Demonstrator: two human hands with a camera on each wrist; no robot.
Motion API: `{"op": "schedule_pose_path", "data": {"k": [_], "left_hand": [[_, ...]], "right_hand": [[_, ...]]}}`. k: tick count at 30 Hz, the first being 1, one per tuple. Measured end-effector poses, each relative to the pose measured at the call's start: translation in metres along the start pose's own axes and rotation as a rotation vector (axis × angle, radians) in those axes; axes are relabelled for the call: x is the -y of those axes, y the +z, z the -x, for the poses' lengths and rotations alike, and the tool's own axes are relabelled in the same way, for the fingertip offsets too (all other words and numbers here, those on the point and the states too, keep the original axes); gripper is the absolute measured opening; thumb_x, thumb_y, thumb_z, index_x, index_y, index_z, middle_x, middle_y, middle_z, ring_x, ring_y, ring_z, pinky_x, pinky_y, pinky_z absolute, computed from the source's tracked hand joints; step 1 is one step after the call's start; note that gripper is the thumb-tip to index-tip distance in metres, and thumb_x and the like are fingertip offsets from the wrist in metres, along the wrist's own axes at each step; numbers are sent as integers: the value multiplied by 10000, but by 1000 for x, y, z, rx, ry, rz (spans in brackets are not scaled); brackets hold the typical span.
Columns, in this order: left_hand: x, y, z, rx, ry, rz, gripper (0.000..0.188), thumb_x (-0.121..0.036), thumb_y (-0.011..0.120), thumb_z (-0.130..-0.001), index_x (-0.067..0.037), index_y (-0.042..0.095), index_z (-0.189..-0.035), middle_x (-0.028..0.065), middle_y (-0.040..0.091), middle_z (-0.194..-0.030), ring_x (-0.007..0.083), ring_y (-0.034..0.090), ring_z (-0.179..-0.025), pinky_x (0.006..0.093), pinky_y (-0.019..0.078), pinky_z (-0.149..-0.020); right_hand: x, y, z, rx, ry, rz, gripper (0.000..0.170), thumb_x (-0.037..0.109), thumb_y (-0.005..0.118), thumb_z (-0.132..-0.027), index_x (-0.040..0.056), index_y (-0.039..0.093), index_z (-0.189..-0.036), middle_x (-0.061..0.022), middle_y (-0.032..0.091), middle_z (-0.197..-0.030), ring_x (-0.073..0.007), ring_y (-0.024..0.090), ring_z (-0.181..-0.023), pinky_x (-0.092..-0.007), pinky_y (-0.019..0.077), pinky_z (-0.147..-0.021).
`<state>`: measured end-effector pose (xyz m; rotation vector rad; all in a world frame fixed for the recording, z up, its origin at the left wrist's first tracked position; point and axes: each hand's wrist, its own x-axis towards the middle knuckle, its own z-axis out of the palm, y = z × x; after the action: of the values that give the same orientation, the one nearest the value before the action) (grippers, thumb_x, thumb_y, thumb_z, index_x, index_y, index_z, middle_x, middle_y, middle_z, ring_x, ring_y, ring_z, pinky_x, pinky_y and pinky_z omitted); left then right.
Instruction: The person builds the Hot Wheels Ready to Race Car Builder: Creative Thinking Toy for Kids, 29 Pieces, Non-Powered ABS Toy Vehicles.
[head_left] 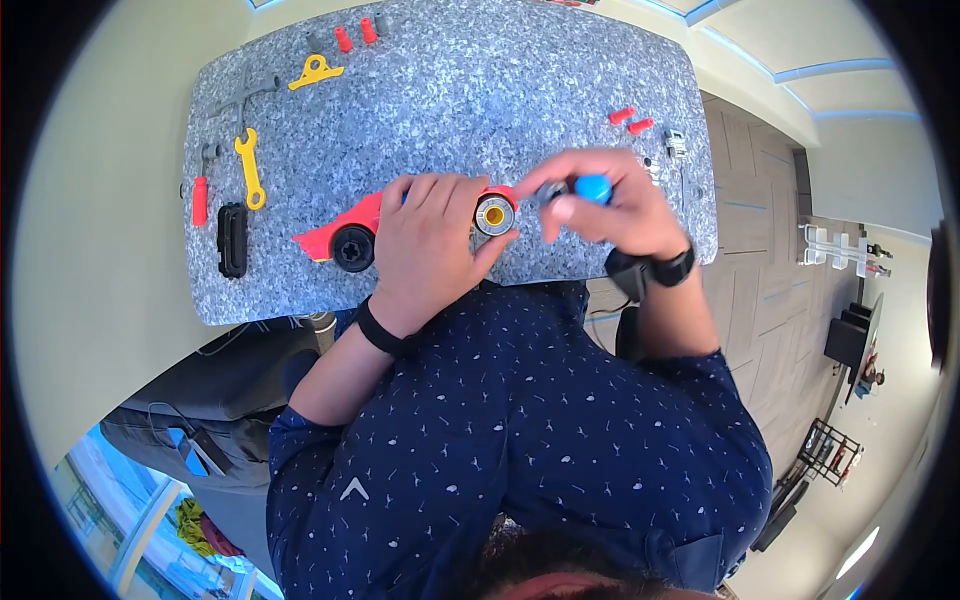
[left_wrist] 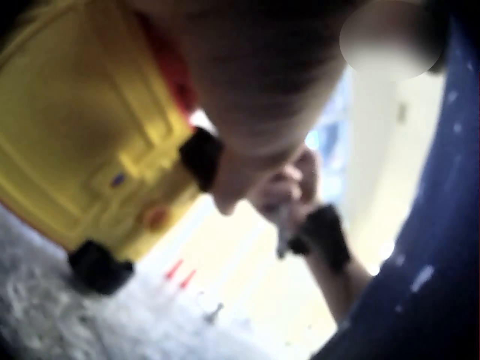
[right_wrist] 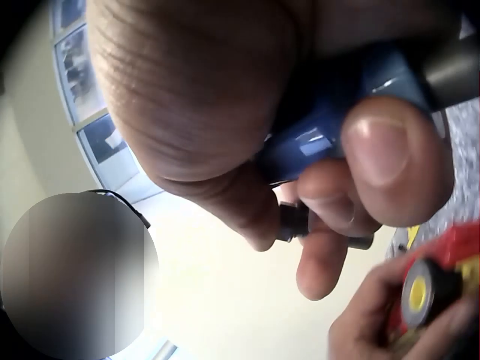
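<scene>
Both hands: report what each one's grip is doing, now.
Left hand: closed, holding the red toy car.
Right hand: closed, holding a blue object.

Tabletop (head_left: 480,90): wide passage afforded across the middle, between wrench (head_left: 252,172) at left and red pegs (head_left: 641,126) at right. Near side: obstructed by car (head_left: 362,212), covered from above by left hand (head_left: 430,225). Wheel (head_left: 495,215): approach from the right blocked by right hand (head_left: 625,208) and blue tool (head_left: 593,189).

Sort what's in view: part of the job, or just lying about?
In the job, judging by the hands:
- red-and-yellow toy car, in the left hand
- blue tool, in the right hand

Lying about, untouched:
- yellow wrench
- red-handled tool
- black tray-like part
</scene>
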<state>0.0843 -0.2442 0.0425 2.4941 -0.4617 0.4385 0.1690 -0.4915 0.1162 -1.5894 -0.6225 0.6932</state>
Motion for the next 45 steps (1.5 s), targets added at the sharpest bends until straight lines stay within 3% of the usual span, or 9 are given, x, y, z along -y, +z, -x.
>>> {"op": "schedule_pose_path", "data": {"k": [6,9,12,15,21,33,34,38,45], "left_hand": [[1,3,2,-13,9,11,485,-326,894,-827,-100,743,-1229,57,763,-1136,273,721,-1094,451,459,-1022],[2,2,2,-8,3,26,473,-325,892,-834,-99,743,-1222,55,761,-1127,272,723,-1088,450,459,-1021],[1,2,2,-1,-3,28,477,-364,871,-871,-84,741,-1235,48,737,-1105,243,689,-1104,453,438,-1051],[1,0,2,16,-7,2,485,-363,909,-852,-100,742,-1224,54,758,-1118,275,718,-1094,450,460,-1026],[1,2,1,-26,16,13,604,-556,915,-848,-107,738,-1211,54,755,-1119,286,705,-1092,458,465,-1013],[-1,0,0,7,3,-12,540,-529,835,-931,-80,738,-1216,56,753,-1087,256,704,-1093,461,445,-1028],[1,0,0,2,14,-28,505,-496,823,-939,-79,738,-1212,56,754,-1089,256,702,-1096,463,445,-1028],[3,3,2,5,32,-34,403,-396,788,-954,-74,736,-1191,57,759,-1101,255,695,-1105,470,443,-1031],[9,1,4,-16,86,-8,435,-381,774,-958,-47,743,-1233,92,777,-1185,269,695,-1126,484,441,-1045]], "right_hand": [[-20,35,-5,-8,222,-171,261,152,762,-1089,-15,794,-1286,-56,773,-835,-45,576,-612,-230,437,-565],[-40,44,-6,-83,-41,2,239,104,792,-1059,-5,798,-1272,-54,771,-900,-67,606,-649,-237,482,-623],[-40,43,-6,-94,75,-18,264,128,840,-1031,16,790,-1264,-49,769,-967,-99,671,-752,-260,538,-705],[-30,44,-1,-194,-88,266,275,204,780,-1094,-8,771,-1268,-43,735,-918,-95,666,-808,-286,525,-729],[-2,50,-3,-199,-692,-433,524,418,487,-1225,-52,714,-1186,-72,630,-839,-151,575,-807,-351,486,-754],[-17,75,-20,-174,-633,-152,574,482,451,-1206,-13,741,-1207,-95,650,-1026,-186,579,-907,-352,462,-878],[-10,75,-14,-167,-587,-169,406,372,626,-1153,-7,762,-1206,-136,706,-1149,-212,632,-1002,-367,496,-926],[-16,63,-21,-192,-723,-48,158,107,783,-1065,3,757,-1181,-240,739,-1312,-379,742,-1265,-495,590,-1096],[10,55,-14,-210,-665,210,209,112,860,-995,-8,820,-1163,-247,779,-1204,-330,810,-1122,-410,666,-943]]}}
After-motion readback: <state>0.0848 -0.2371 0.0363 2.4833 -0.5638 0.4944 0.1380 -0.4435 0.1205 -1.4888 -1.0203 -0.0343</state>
